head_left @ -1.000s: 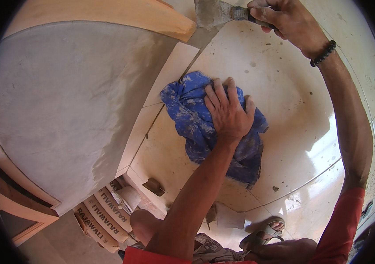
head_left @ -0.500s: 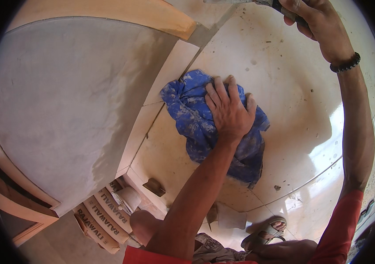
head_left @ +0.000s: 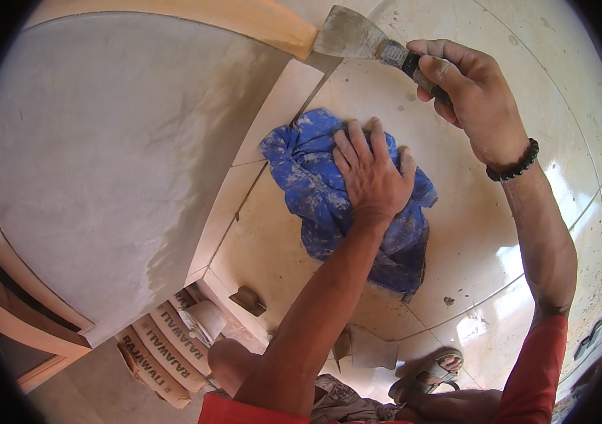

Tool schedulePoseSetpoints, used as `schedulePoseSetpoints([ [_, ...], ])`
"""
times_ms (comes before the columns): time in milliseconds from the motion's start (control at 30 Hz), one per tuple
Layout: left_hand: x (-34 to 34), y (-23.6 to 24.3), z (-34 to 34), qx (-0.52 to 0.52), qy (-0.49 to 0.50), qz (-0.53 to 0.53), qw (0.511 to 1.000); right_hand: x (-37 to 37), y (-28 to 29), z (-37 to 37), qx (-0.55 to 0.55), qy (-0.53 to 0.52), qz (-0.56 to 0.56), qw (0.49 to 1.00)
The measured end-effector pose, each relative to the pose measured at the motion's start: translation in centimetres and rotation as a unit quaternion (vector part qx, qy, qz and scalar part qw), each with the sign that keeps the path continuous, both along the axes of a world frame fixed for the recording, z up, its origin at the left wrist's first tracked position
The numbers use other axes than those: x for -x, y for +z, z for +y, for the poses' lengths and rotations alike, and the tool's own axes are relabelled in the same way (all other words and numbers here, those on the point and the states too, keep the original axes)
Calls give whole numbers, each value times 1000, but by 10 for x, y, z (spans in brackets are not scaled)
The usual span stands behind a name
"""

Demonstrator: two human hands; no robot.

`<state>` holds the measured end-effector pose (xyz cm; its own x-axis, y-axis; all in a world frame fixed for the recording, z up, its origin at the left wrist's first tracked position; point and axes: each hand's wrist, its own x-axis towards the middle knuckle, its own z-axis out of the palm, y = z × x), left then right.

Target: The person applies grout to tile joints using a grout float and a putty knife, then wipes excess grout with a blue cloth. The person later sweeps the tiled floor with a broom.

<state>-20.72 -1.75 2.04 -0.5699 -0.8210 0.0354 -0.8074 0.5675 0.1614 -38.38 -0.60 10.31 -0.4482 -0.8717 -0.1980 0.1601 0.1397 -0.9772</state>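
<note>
Both hands work, right hand (head_left: 481, 99) pinching a black-handled metal scraper (head_left: 386, 51) now back within reach of an orange board (head_left: 244, 18), left hand (head_left: 377, 180) spread-fingered on crumpled blue cloth (head_left: 311, 187).

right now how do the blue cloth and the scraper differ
The blue cloth is soft and crumpled, while the scraper has a stiff, flat blade. The blue cloth lies on the tiled floor under the spread left hand; the scraper is gripped by its handle in the right hand. The blue cloth also covers more of the picture than the scraper. Both look smeared.
</note>
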Motion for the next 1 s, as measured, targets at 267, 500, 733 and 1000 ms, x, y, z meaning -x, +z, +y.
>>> schedulePoseSetpoints([
  [267, -1, 0, 1, 9, 4, 5, 1000, -25, 0, -3, -13, -32, -62, 997],
  [500, -2, -2, 1, 25, 2, 16, 1000, -10, 30, 10, 113, -99, -57, 987],
  [733, -4, -2, 1, 21, 14, 8, 1000, 18, 0, 58, -43, -123, 82, 988],
  [1000, -3, -3, 1, 18, 10, 9, 1000, -5, -35, 38, -86, -80, -82, 990],
])
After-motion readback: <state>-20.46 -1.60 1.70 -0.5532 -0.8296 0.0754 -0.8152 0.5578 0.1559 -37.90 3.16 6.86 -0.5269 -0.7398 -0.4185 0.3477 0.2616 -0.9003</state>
